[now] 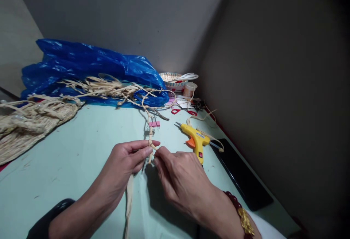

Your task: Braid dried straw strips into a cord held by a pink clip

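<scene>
My left hand [129, 157] pinches a narrow braid of pale straw-like fibre [150, 131] between thumb and index finger. Close against it, my right hand [179, 171] is closed on a short strand [154, 147] that leaves the braid at the pinch. The braid runs away from me, past a pink binder clip [154, 124], to a thin loop near the blue bag. From under my left hand a wider flat strip [129, 202] hangs toward the near edge. My right fingertips are partly hidden by the hand itself.
A yellow glue gun [197, 138] lies to the right, beside a black flat slab [242, 177]. Red-handled scissors [183, 111], a woven basket [171, 76] and a small tub [190, 89] are behind. A blue plastic bag [93, 58] with loose fibre [109, 87] and a woven piece [41, 118] stand left.
</scene>
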Motion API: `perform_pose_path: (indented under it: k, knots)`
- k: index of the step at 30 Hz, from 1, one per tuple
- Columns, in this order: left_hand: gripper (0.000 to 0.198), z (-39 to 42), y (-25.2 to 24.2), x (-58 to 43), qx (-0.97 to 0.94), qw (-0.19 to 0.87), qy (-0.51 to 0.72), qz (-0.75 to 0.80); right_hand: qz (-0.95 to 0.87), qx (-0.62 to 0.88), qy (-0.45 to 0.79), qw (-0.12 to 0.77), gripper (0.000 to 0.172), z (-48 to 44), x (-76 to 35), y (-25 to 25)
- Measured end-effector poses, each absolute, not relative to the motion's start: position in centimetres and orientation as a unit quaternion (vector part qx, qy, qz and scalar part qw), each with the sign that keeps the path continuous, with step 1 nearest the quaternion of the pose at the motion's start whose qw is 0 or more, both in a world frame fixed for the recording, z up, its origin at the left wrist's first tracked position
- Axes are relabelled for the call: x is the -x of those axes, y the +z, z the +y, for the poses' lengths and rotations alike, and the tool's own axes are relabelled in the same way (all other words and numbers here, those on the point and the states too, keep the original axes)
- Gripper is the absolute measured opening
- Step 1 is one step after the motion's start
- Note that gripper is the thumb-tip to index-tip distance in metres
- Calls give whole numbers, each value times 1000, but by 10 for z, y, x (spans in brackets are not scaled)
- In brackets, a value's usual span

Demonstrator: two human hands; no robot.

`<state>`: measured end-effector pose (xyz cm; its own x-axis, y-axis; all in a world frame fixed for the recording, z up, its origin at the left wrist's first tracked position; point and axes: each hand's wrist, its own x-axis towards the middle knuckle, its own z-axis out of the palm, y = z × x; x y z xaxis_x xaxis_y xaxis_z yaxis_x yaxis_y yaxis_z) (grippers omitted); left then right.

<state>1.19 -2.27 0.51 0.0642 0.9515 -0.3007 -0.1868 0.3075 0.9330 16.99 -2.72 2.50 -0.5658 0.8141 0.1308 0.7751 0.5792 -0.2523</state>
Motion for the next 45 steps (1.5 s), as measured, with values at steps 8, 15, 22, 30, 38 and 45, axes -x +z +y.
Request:
perform_pose_path:
  k: [8,15,22,30,38,45]
  knots:
    - [42,-22,7,-12,-375,617,452,524,-860,465,55,204,15,-24,-171,22]
    - [45,-21,2,-12,-385,631,440,510,-832,476,149,243,8,-21,-173,14]
    - [46,-22,2,-13,-368,657,438,491,-796,487,197,302,6,-20,-169,14]
    - [44,-24,4,-15,-384,648,445,485,-801,482,190,301,9,-18,-168,11]
    - [42,-24,7,-11,-371,629,457,508,-847,463,150,215,4,-20,-172,24]
    - [40,-24,12,-10,-364,641,455,500,-897,346,261,82,20,-38,-184,59]
